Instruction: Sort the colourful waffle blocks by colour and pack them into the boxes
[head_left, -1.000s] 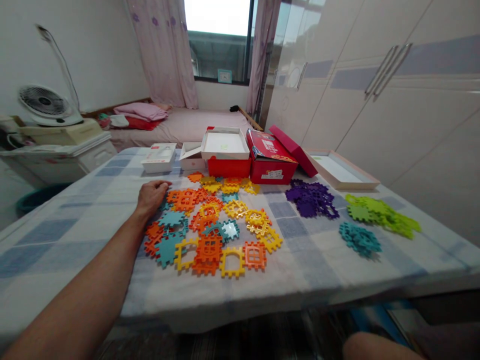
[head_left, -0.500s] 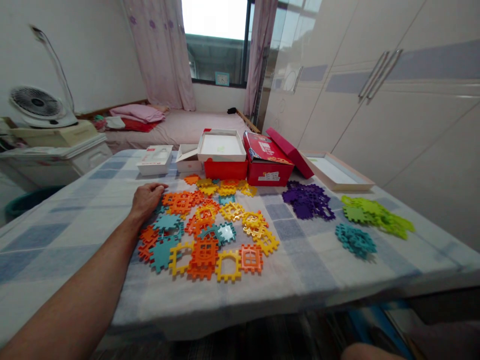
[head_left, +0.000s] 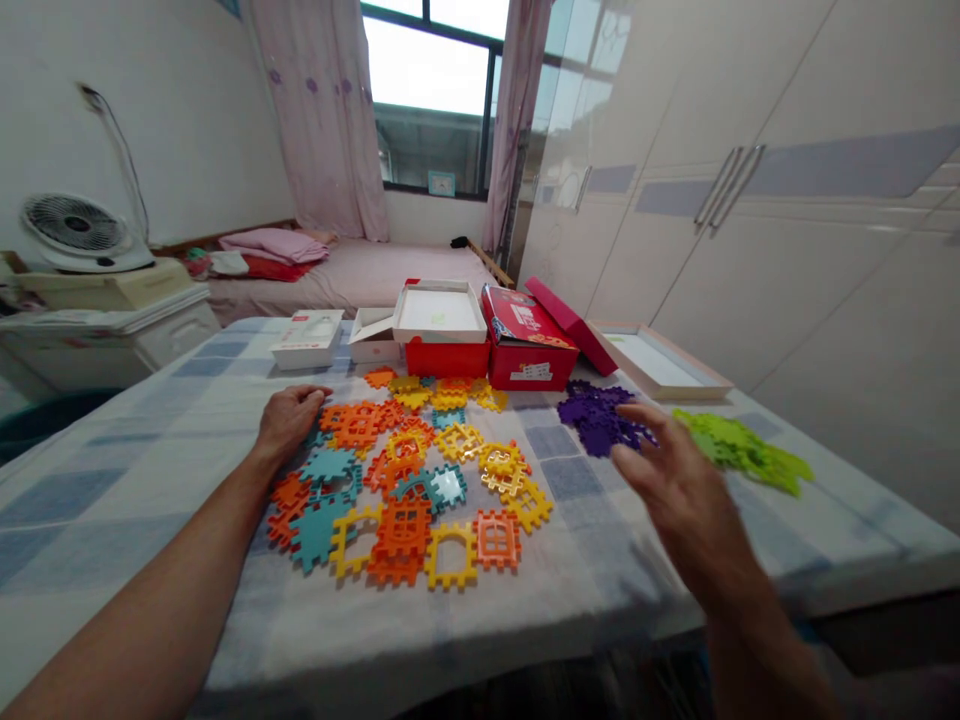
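**Toy tiles (head_left: 401, 528) on a checked tablecloth (head_left: 570, 600)**

Head view: the left hand (head_left: 287, 430) rests beside the orange, yellow and teal pile (head_left: 356, 428), its grip unclear. The right hand (head_left: 686, 495), open, hovers before the purple tiles (head_left: 589, 415).

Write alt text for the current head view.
A person's right hand, thumb and forefinger apart, is near purple toothed pieces and lime-green pieces; the left hand is beside scattered orange, yellow and teal pieces. The pieces lie on a checked tablecloth, with boxes beyond.
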